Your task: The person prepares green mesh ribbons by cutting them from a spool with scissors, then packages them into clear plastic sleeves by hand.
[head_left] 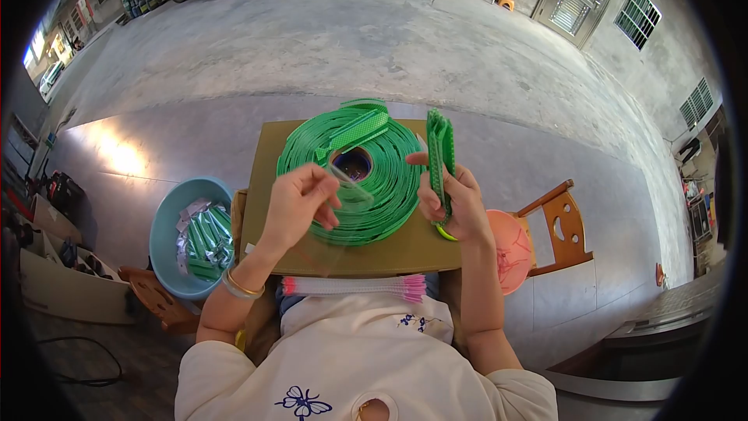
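A large coil of green dotted strip point(374, 214) lies flat on the table, with a loose folded length across its top. Over its left side is my left hand point(300, 201), fingers pinched on a thin piece of clear plastic film point(354, 196); the film's full outline is hard to make out. Beside the coil, my right hand point(460, 203) grips a folded bundle of green dotted strip point(439, 144), held upright. A yellow-green object point(446, 232) shows partly below that hand. Across my lap rests a bunch of slim clear sticks with pink ends point(354, 287).
The brown table point(269, 152) stands before me. A blue basin point(167, 265) with green and silver packets sits left, near a wooden chair point(160, 300). To the right are a pink basin point(499, 226) with thin red pieces and another wooden chair point(573, 226).
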A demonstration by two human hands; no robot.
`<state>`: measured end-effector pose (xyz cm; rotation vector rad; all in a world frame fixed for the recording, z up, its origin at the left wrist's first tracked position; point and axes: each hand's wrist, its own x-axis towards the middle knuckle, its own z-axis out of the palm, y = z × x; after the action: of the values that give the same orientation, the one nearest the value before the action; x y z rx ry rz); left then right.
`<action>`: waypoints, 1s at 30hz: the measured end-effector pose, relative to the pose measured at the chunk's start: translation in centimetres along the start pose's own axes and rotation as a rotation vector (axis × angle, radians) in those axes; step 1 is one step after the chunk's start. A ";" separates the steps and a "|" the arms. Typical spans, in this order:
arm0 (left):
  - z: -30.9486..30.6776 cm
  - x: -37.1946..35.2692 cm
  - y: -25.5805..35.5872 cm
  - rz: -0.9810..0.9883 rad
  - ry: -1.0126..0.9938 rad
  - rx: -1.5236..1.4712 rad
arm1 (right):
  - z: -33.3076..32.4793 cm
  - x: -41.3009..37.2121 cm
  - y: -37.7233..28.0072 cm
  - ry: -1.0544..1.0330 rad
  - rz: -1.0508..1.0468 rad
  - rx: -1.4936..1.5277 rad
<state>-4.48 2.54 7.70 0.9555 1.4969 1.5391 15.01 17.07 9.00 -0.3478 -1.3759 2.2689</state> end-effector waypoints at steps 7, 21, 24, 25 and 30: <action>1.7 1.9 2.0 0.218 -0.004 -0.041 | 2.0 1.3 2.4 -0.190 0.343 -0.003; 1.5 1.0 -0.1 0.313 -0.146 0.050 | 1.6 2.6 3.3 0.166 0.131 0.126; 1.7 1.4 -0.3 0.398 0.092 0.189 | 1.8 2.4 3.7 0.226 0.122 0.038; 1.7 1.6 -0.4 0.435 0.175 0.219 | 1.9 2.2 3.5 0.173 0.167 -0.030; 1.6 2.4 -1.0 0.600 0.379 0.507 | 3.1 0.7 2.4 -0.154 0.331 -0.455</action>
<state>-4.02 5.35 6.72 1.5804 2.0543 1.8662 12.45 14.09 8.35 -0.5954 -2.0509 2.2487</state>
